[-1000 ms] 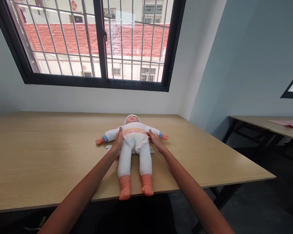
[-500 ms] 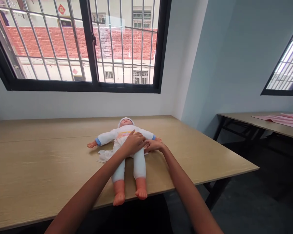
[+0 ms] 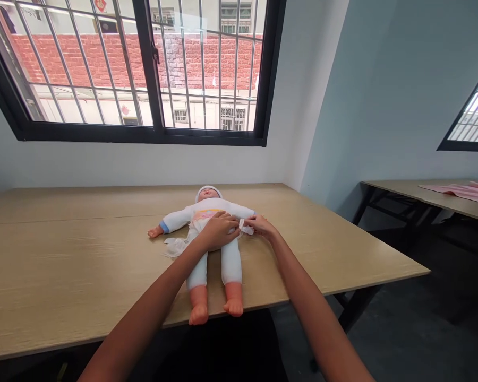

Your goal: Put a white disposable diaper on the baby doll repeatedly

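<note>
A baby doll [image 3: 231, 262] in a white outfit with blue cuffs and a white cap lies on its back, feet toward me. Around its hips is a white diaper [image 3: 197, 227] with a coloured band at the waist. My left hand [image 3: 220, 230] rests on the front of the diaper, palm down, fingers laid over the doll's hip. To the right, my right hand [image 3: 262, 225] pinches the diaper's white side flap and holds it out from the hip. Another part of the diaper spreads on the table at the doll's left side in view.
The doll lies on a wooden table [image 3: 83, 265], its feet close to the front edge. Behind stands a wall with a barred window [image 3: 155, 137]. At the right, a second table [image 3: 402, 187] bears a pink striped cloth [image 3: 462, 192].
My right hand has moved up and outward from the doll's hip, drawing the white side flap of the diaper out. My left hand stays on the diaper front. The view has shifted slightly.
</note>
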Motion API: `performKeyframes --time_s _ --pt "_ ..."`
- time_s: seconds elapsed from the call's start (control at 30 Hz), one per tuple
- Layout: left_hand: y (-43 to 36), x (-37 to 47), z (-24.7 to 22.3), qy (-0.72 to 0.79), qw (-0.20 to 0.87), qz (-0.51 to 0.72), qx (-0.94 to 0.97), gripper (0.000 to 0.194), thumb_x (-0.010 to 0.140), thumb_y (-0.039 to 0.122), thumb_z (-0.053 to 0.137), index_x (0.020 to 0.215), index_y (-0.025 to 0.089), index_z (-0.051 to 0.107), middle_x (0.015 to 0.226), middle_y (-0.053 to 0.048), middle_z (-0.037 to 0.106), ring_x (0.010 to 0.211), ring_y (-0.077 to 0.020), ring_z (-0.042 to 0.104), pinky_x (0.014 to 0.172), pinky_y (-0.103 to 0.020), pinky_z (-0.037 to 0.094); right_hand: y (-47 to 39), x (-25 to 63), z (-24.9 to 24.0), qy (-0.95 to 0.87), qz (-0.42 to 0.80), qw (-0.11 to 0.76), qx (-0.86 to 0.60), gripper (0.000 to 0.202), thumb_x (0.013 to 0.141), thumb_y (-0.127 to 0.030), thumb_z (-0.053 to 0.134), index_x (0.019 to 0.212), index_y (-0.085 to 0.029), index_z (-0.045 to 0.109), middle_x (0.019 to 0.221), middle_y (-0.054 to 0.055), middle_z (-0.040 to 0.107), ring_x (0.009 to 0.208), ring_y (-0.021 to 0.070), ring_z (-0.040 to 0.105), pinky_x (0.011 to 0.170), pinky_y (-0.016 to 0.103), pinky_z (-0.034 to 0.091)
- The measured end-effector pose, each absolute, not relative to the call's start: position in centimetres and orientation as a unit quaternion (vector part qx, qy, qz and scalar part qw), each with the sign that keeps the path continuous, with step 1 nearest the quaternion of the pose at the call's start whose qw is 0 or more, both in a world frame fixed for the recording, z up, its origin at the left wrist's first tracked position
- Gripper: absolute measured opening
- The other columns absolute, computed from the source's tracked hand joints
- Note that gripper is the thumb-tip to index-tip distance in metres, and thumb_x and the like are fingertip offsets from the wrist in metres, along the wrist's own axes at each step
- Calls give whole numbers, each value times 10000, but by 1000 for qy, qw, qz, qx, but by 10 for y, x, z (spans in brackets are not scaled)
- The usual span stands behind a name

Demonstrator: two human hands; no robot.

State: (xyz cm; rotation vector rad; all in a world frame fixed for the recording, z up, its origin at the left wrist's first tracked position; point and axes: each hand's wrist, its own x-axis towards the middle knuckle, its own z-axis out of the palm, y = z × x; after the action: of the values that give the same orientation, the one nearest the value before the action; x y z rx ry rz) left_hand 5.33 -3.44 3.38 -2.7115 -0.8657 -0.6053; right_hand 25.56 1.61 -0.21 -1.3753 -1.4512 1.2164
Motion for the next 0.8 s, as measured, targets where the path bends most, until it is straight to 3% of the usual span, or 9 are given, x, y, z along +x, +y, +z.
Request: performKeyframes --time_s 0.2,0.43,0.6,0.8 --pt "-40 51 36 -283 113 -200 -931 384 983 414 388 916 219 712 976 -45 667 940 -196 571 958 -380 385 6 260 13 -527 549 429 -487 297 706 -108 708 972 -162 589 743 -4 668 628 98 611 554 185 512" --pt "-41 50 33 -289 112 -227 -923 404 980 487 365 1157 280 663 1076 -56 631 1033 -227 551 967 -401 392 -2 261 20 -494 613 467 -403 492 671 -72 762 1118 -162 577 815 19 699 707 113 650 618 200 558" --pt "-38 51 30 -299 118 -231 -918 438 965 516 385 1111 203 653 1058 -78 633 1051 -245 540 991 -418 394 -3 262 20 -508 632 453 -371 627 621 -21 751 1197 -171 555 907 26 707 743 106 659 686 213 566" --pt "-38 52 30 -315 120 -227 -914 462 959 525 390 1135 168 623 1094 -98 635 1071 -256 549 1002 -420 397 -6 264 21 -536 642 439 -330 632 628 -25 729 1211 -211 571 934 -9 671 688 78 631 694 221 564"
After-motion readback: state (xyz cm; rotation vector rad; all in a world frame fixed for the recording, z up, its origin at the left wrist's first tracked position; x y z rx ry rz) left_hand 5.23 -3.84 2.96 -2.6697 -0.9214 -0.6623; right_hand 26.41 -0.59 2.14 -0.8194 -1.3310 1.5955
